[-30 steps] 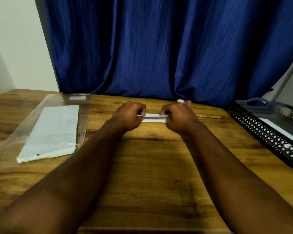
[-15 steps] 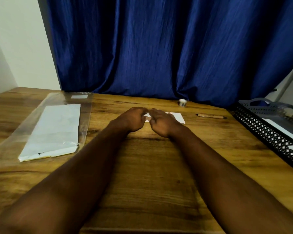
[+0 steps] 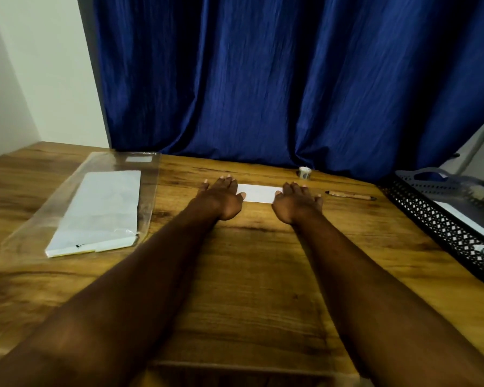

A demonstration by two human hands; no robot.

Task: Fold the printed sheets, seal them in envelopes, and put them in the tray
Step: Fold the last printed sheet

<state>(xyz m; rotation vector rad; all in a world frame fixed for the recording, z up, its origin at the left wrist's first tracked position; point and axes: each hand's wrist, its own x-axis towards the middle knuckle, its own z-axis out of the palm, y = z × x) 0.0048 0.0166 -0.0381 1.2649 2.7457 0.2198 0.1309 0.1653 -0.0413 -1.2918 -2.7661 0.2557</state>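
subject: one person, two limbs in view. the left forearm (image 3: 140,275) and right forearm (image 3: 375,275) were bare along their whole visible length, with fine hair noted at the edges near the wrists. the left grip (image 3: 221,198) and right grip (image 3: 298,203) were likewise bare. nails were short and neatly trimmed, catching the light on several fingertips (image 3: 228,178).

L hand (image 3: 221,198) & R hand (image 3: 298,203) flat, fingers straight, on ends of folded white sheet (image 3: 259,193) near table (image 3: 249,275) far edge. Pen (image 3: 351,195), tape roll (image 3: 304,172) beside R hand; black tray (image 3: 425,210) at right edge; bagged envelopes (image 3: 101,210) toward left edge.
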